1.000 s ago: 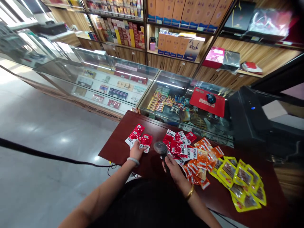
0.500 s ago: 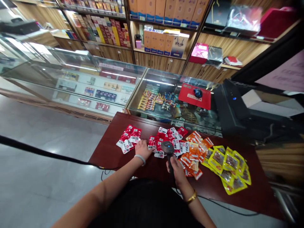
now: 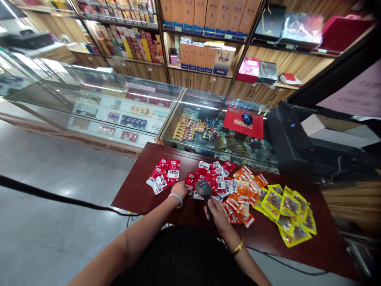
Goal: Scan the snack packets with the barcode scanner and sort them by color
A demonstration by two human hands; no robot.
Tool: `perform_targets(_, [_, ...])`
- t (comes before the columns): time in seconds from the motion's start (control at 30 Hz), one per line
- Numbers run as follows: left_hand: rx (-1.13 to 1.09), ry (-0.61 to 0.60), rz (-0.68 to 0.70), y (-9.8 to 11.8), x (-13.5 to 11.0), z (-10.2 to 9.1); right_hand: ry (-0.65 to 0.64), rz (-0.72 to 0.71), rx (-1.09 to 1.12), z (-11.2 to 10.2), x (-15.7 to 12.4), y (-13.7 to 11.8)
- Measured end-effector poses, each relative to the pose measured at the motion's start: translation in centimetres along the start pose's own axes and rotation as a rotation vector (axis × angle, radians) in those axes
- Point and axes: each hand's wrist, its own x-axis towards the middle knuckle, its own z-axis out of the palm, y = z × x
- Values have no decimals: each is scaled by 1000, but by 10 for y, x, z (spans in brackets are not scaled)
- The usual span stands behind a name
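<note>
My right hand point(image 3: 216, 212) is wrapped around the handle of a dark barcode scanner point(image 3: 204, 188). The scanner's head hangs over the lower left of the middle pile of red and white snack packets point(image 3: 220, 170). At that pile's left edge, my left hand point(image 3: 179, 189) has its fingertips closed on a red snack packet point(image 3: 191, 179); the fingers are partly hidden. A smaller group of red and white packets point(image 3: 162, 174) lies to the left of that hand. Orange packets point(image 3: 243, 192) spread beside my right hand, and yellow snack bags point(image 3: 290, 206) are heaped farther right.
The brown table point(image 3: 133, 186) butts against a glass display counter point(image 3: 175, 139). On the counter are a red mat point(image 3: 235, 121), a mouse point(image 3: 247, 118) and a dark machine point(image 3: 290, 147) at right. Black cables point(image 3: 59, 197) run near the table. Boxed goods fill the back shelves.
My left hand has shifted from beside the left packets to the edge of the middle pile, and a packet there sits under its fingers. The scanner has moved slightly left and down.
</note>
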Motion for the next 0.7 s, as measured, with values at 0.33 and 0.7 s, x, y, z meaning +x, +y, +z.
perform_targets(0.33, [-154, 45, 42, -29, -33, -2, -180, -15, -22, 32, 16, -12])
perform_targets(0.7, [-21, 530, -203, -45, -26, -50, -139, 28, -26, 23, 1, -8])
